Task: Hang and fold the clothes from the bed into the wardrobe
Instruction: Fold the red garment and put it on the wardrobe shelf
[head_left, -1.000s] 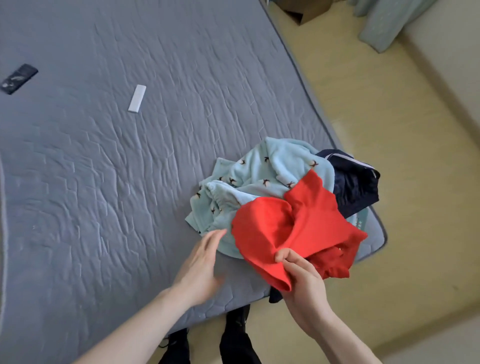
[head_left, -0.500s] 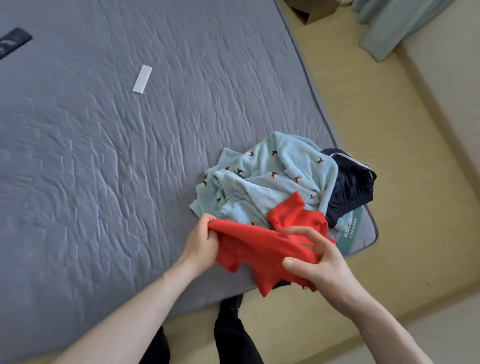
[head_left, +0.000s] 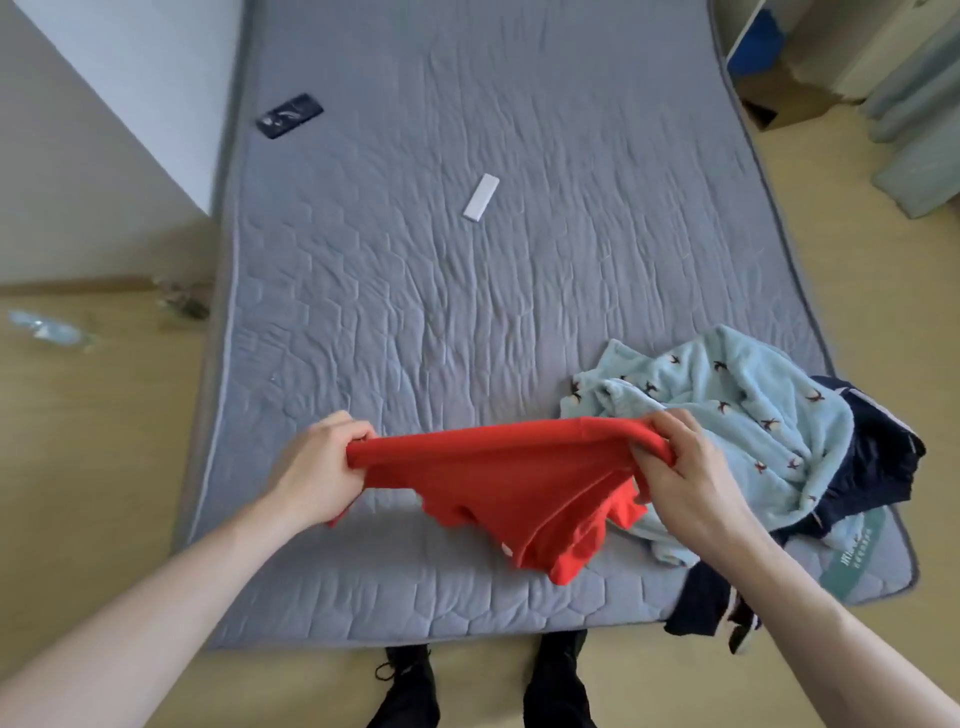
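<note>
Red garment (head_left: 511, 480) stretched above the near edge of the grey bed (head_left: 415, 322), top edge gripped at one end by the left hand (head_left: 317, 465) and at the other by the right hand (head_left: 685, 475), fingers of both curled round the cloth, rest sagging below. Just right, heaped on the bed: light blue bird-print fleece (head_left: 727, 410) against a dark navy garment (head_left: 878, 462). Farther up the mattress, well apart: white remote (head_left: 481, 197), black phone (head_left: 290, 115).

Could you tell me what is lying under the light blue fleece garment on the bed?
A dark navy garment shows from beneath the light blue fleece garment at its right edge and hangs off the mattress corner. How far it extends underneath, or whether anything else lies there, is covered.
</note>
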